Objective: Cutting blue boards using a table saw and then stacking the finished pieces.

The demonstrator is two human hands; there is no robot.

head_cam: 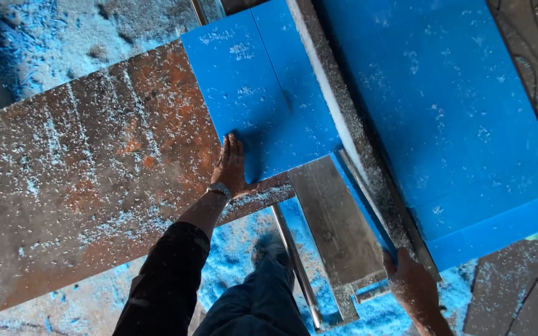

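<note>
Left hand (230, 165) lies flat, fingers together, on the near edge of the small blue panel (259, 93); the panel extends directly away from it, long axis toward the frame top, beside the metal fence (368, 180). Right hand (413, 283) grips the fence's near end

Black long sleeve (166, 280), silver wristwatch (220, 188), dark blue trousers (259, 305), dark shoe (270, 247).

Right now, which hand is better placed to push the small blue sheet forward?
Left. The left hand lies flat on the near edge of the small blue sheet; the right hand is apart, at the metal fence.
</note>
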